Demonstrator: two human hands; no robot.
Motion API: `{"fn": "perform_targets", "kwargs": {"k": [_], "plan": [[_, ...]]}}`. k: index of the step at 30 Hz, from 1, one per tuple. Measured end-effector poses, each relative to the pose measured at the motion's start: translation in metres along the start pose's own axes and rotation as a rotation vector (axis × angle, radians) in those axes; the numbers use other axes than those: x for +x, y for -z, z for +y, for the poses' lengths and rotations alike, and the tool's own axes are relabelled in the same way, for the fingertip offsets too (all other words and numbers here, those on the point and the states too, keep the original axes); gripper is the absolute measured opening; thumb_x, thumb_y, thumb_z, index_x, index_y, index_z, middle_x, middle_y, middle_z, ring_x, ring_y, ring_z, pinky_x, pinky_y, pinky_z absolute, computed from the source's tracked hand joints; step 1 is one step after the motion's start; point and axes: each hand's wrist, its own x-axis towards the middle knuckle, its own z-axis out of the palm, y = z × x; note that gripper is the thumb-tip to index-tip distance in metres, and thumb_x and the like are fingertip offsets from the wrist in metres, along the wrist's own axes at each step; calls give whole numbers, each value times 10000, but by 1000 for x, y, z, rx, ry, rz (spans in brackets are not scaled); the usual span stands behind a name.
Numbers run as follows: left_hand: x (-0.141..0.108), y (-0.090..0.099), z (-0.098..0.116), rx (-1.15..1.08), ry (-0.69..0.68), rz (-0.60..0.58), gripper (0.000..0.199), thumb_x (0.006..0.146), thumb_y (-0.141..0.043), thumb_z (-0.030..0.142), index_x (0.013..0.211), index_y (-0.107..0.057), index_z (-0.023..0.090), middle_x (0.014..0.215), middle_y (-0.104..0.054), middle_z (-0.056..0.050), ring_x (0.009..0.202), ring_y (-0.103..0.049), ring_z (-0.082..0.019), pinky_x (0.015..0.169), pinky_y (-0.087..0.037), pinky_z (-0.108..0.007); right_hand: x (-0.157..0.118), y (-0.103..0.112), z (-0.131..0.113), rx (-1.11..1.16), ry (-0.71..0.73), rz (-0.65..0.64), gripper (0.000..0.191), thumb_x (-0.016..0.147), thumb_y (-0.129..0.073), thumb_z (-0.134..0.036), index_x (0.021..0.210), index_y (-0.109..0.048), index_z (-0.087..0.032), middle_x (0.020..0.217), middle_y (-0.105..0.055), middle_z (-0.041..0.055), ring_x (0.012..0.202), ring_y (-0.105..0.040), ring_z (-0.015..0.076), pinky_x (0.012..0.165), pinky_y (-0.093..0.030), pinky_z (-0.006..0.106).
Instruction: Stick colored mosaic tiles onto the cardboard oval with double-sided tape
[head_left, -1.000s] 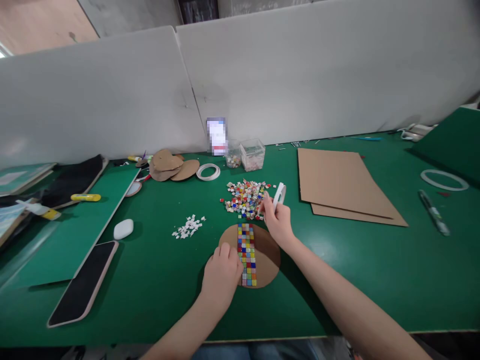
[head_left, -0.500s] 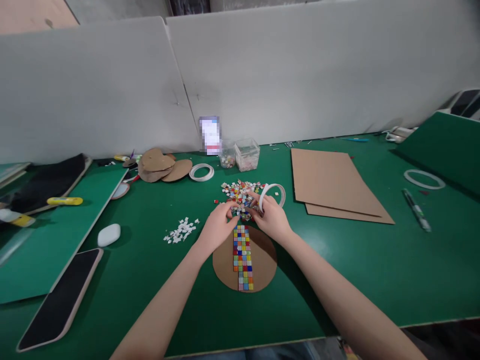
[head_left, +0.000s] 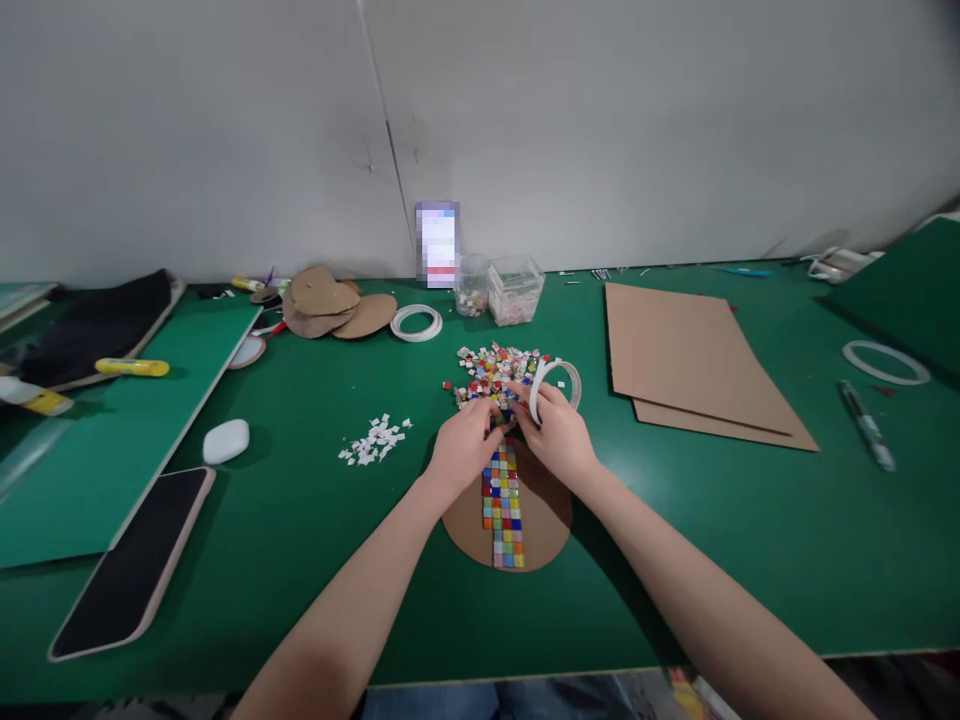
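Observation:
A round cardboard disc (head_left: 540, 510) lies on the green table, with a strip of coloured square tiles (head_left: 505, 505) running down its middle. Beyond it is a loose heap of small mosaic tiles (head_left: 491, 367). My left hand (head_left: 466, 440) is at the disc's far edge, fingers pinched together on something I cannot make out. Close beside it, my right hand (head_left: 553, 428) has its fingers bent at the near side of the heap; what they hold is too small to tell. A white tape ring (head_left: 574, 385) hangs around the fingers of my right hand.
White paper bits (head_left: 375, 440), an earbud case (head_left: 226, 441) and a phone (head_left: 135, 565) lie left. Cardboard discs (head_left: 319, 300), a tape roll (head_left: 416, 323) and clear containers (head_left: 516, 290) stand behind. Cardboard sheets (head_left: 694, 355) and a pen (head_left: 866, 425) lie right.
The view has shifted, so the things on the table appear slightly further right and higher. Both hands remain close together between the heap and the disc.

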Motion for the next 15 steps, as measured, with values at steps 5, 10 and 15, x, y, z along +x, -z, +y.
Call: {"fn": "perform_targets", "kwargs": {"k": [5,10,15], "plan": [[-1,-3,1,43,6,16,74,840,-465,226,888,-439,175,703,-482,18,633,-516,-138,508,-324,-229,0,3,-4,51,1,30,338,883,-391,-225,1169,-565,-181,1083,-603,111,1002,-575,244,732,-517,320],[-4,-4,1,-35,14,57,95,859,-428,271,882,-390,187,626,-435,43,534,-486,-122,454,-290,-216,1,7,-3,88,-10,45,339,880,-395,-240,1171,-558,-182,1074,-619,118,969,-595,254,731,-518,346],[-6,0,-2,-250,33,119,106,868,-416,307,843,-382,209,590,-400,60,469,-416,-98,438,-270,-205,3,9,3,132,-61,19,381,876,-394,-255,1237,-486,-175,1002,-651,113,834,-628,256,604,-505,325]]}}
